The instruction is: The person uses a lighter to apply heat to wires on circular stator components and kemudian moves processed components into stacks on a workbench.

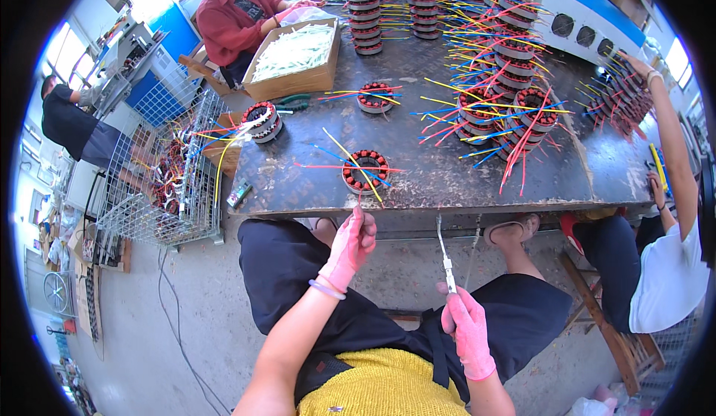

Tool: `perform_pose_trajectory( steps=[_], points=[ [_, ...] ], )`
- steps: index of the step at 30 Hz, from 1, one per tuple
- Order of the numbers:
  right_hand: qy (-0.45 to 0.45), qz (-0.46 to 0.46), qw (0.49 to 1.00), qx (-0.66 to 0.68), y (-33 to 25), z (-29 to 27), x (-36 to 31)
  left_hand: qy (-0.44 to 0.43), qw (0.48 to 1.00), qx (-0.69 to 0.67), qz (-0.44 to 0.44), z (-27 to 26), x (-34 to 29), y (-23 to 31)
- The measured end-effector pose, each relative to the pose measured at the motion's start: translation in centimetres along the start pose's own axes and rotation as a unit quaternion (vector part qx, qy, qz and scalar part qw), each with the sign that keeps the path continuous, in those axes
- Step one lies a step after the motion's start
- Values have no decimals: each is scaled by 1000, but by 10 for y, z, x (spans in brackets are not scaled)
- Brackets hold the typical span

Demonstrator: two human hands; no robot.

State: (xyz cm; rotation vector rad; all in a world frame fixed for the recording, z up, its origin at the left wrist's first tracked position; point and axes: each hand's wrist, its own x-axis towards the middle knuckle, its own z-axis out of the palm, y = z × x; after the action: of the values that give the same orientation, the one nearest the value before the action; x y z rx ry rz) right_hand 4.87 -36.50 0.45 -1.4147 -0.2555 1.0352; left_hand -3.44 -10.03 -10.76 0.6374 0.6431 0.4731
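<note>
The motor ring with wire coils (367, 185) sits flat on the desk (291, 181), near its front edge. Long yellow, blue and red wires (341, 147) cross over its top and stick out past its sides. The left hand (350, 250) has its fingers squeezed close together just past the desk edge, and they seem to pinch a thin red wire end (359, 199) that comes from the ring. The right hand (468, 334) is wrapped around a thin metal tool with a bent tip (448, 267), which points up by the desk edge, apart from the ring.

If the left hand tugs too hard, the ring could slide or tip off the edge, or the little wire could snap. The bent tip could bump the desk edge or snag a crossing wire. If that tip gets hot, which I cannot tell, it could burn the pink gloves or the wrong wire. Farther back, a bump or a pulled wire could tip the tall ring stacks (514, 65).
</note>
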Motion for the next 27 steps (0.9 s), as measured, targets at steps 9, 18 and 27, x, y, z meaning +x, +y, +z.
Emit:
perform_pose_trajectory(
  steps=[9, 18, 27],
  points=[
    [7, 2, 1000, 10, 6, 1, 5, -77, 568, 725, 381, 40, -12, 152],
    [-24, 41, 999, 3, 20, 0, 11, -189, 434, 833, 286, 59, 45, 157],
    [-19, 71, 997, -34, 23, 9, 19, -123, 455, 823, 317, 51, 26, 124]
  ],
)
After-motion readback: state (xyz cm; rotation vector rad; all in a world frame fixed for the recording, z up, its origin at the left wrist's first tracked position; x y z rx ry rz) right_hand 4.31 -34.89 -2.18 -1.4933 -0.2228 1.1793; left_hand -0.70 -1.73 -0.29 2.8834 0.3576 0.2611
